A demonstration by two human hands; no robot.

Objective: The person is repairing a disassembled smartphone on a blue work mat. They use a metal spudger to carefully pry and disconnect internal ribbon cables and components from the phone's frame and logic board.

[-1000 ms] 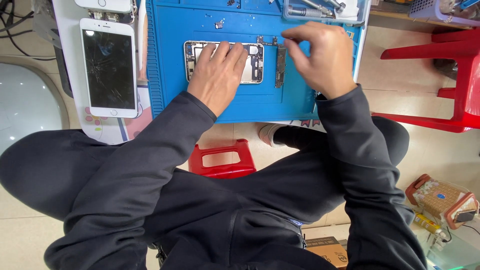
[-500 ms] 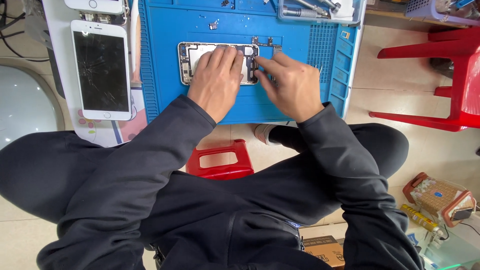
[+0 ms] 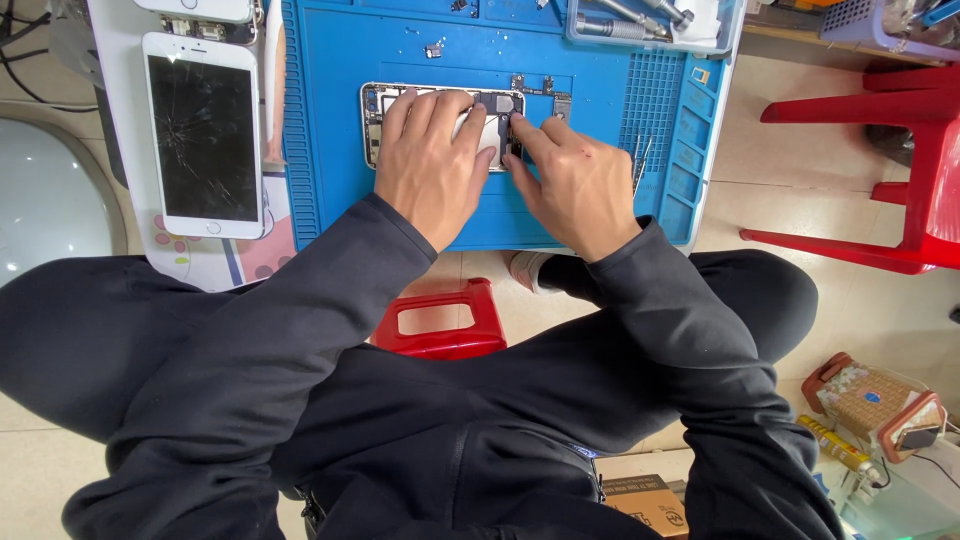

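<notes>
An opened phone body (image 3: 376,120) lies on a blue work mat (image 3: 330,150), its insides showing. My left hand (image 3: 432,160) lies flat over it, fingers spread across the middle. My right hand (image 3: 570,180) is at the phone's right end, with the index fingertip pressing on a small dark part there. Whether the right fingers pinch anything is hidden. Small metal pieces (image 3: 545,88) lie on the mat just past the phone.
A white phone with a cracked screen (image 3: 203,135) lies left of the mat. A tray of tools (image 3: 640,20) sits at the mat's far right. Tweezers (image 3: 640,160) lie on the mat's right rim. Red plastic stools (image 3: 900,170) (image 3: 440,320) stand around.
My right hand came in from the right end of the mat to the phone's right end and now presses there. The left hand stayed on the phone.
</notes>
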